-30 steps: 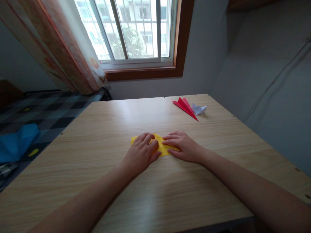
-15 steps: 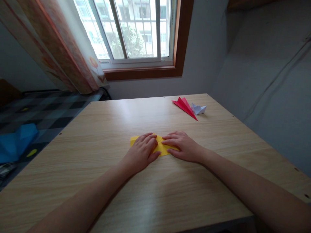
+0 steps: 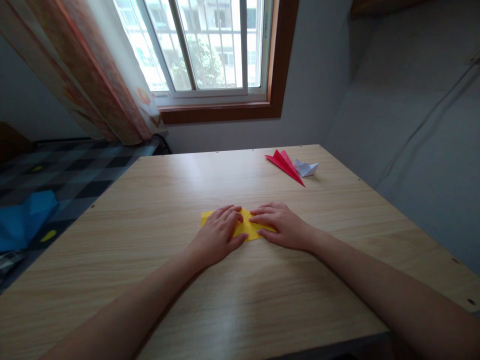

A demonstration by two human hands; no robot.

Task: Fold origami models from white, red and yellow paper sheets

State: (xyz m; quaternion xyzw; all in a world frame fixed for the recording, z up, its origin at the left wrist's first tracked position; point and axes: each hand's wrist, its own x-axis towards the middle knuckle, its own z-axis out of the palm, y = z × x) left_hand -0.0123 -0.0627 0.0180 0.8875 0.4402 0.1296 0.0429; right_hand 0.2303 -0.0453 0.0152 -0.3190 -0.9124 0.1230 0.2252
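A folded piece of yellow paper (image 3: 250, 231) lies on the wooden table, partly covered by both hands. My left hand (image 3: 219, 231) rests over its left part, fingers curled over the paper and the thumb at the near edge. From the right, my right hand (image 3: 277, 225) holds the other end, fingertips on the upper side and thumb near the lower edge. Between the two hands the middle of the paper shows, with creases. Its left corner sticks out past my left hand; what lies under the palms is hidden.
Toward the far right of the table (image 3: 180, 185) lie a red paper plane (image 3: 285, 167) and a white paper boat (image 3: 307, 169), close together. Blue paper (image 3: 28, 217) lies on the checked bedding (image 3: 97, 155) at left. Behind the table is a window (image 3: 210, 50).
My left hand's fingers have shifted slightly on the yellow paper. My right hand stays where it was.
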